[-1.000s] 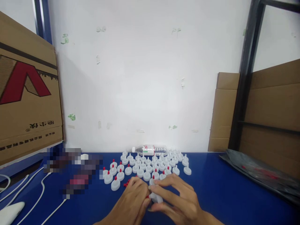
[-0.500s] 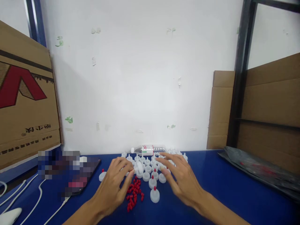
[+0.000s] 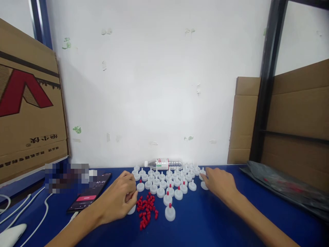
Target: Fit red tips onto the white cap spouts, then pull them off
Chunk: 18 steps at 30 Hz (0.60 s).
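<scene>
Over the left part of the table, my left hand [image 3: 119,195] is curled, thumb and fingers closed about a white nozzle cap [image 3: 132,210], of which only the lower rim shows. My right hand [image 3: 219,182] lies at the right edge of the cap group, thumb and forefinger apart, close against a white spouted cap [image 3: 202,173] and another cap [image 3: 204,185]. Many white caps with pointed spouts [image 3: 161,184] stand upright between the hands. Several carry a red tip, such as the front cap [image 3: 170,213]. Loose small red tips [image 3: 146,209] lie heaped beside my left hand.
A clear plastic bottle [image 3: 164,164] lies on its side against the wall behind the caps. A phone [image 3: 91,193] and white cables [image 3: 46,206] are at left, with a large carton [image 3: 31,103] behind. A grey plastic bag [image 3: 282,185] lies at right on the blue table [image 3: 205,223].
My hands have moved apart: the left one left and nearer, the right one to the cap group's right edge. More red-tipped caps now show among the caps, which are less covered.
</scene>
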Each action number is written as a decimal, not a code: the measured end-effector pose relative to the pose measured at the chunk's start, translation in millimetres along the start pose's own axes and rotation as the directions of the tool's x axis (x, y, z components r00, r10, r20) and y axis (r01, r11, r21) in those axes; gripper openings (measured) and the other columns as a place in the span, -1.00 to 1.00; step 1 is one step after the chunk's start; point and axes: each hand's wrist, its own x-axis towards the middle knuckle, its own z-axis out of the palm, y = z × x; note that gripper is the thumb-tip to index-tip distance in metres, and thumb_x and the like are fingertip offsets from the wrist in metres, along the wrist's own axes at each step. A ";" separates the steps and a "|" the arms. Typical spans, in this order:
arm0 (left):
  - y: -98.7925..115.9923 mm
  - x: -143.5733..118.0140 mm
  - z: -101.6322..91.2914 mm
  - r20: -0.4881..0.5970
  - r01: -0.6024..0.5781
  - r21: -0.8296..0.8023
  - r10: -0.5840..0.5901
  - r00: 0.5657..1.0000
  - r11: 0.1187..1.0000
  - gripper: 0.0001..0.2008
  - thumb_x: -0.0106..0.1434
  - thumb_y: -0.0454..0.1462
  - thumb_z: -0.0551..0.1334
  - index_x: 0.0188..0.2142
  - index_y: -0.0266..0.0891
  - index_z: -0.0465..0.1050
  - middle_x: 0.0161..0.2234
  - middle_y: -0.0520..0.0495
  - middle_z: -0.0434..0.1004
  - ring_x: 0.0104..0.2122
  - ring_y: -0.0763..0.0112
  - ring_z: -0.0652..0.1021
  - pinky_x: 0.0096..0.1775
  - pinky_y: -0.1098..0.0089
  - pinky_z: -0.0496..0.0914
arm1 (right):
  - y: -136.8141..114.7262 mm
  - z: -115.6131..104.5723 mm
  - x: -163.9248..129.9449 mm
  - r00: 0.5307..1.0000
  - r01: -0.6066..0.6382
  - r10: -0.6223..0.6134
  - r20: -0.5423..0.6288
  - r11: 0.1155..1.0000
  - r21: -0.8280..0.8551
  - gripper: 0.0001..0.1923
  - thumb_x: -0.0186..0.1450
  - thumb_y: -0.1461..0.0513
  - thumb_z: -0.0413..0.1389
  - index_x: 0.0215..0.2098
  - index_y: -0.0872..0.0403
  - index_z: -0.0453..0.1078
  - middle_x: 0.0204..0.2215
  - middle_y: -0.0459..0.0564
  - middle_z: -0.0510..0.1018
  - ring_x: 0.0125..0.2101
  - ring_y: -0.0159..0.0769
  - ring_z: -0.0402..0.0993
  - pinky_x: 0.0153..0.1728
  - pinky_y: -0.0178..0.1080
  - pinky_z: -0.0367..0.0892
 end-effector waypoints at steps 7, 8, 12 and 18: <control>0.1 -6.0 0.7 0.099 -0.005 0.081 -0.003 0.995 0.997 -0.76 0.09 -0.50 0.15 -0.52 -0.16 0.15 -0.46 0.04 0.34 -0.33 0.26 0.37 -0.17 0.24 0.28 | -1.2 9.6 -1.9 0.992 0.033 -0.031 0.119 0.999 -0.014 -0.76 0.38 0.16 0.15 -0.19 0.15 0.60 -0.24 0.29 0.66 -0.16 0.10 0.66 -0.24 -0.10 0.40; -0.4 -6.7 0.8 0.101 -0.001 0.093 -0.009 0.995 0.996 -0.79 0.09 -0.50 0.16 -0.48 -0.17 0.21 -0.43 0.03 0.36 -0.31 0.26 0.37 -0.16 0.24 0.27 | -1.8 9.9 -2.5 0.992 0.038 -0.036 0.124 0.999 -0.015 -0.77 0.37 0.16 0.16 -0.18 0.14 0.60 -0.23 0.29 0.66 -0.15 0.09 0.65 -0.23 -0.11 0.39; -1.3 -8.1 2.4 0.120 0.010 0.092 -0.021 0.993 0.996 -0.82 0.16 -0.47 0.18 -0.31 -0.16 0.35 -0.28 -0.02 0.45 -0.21 0.19 0.41 -0.12 0.22 0.26 | -3.2 9.4 -4.1 0.990 0.052 -0.050 0.131 0.998 -0.018 -0.79 0.34 0.18 0.19 -0.17 0.13 0.59 -0.23 0.26 0.66 -0.14 0.06 0.65 -0.20 -0.13 0.39; 2.3 -7.0 4.8 0.243 0.073 0.119 -0.100 0.965 0.990 -0.92 0.38 -0.34 0.20 -0.23 -0.17 0.47 -0.15 -0.10 0.49 -0.02 0.08 0.41 0.11 0.03 0.18 | -6.7 4.2 -5.9 0.996 0.064 -0.064 0.069 0.998 -0.002 -0.71 0.39 0.20 0.11 -0.01 0.20 0.48 -0.17 0.32 0.63 -0.16 0.05 0.64 -0.23 -0.16 0.37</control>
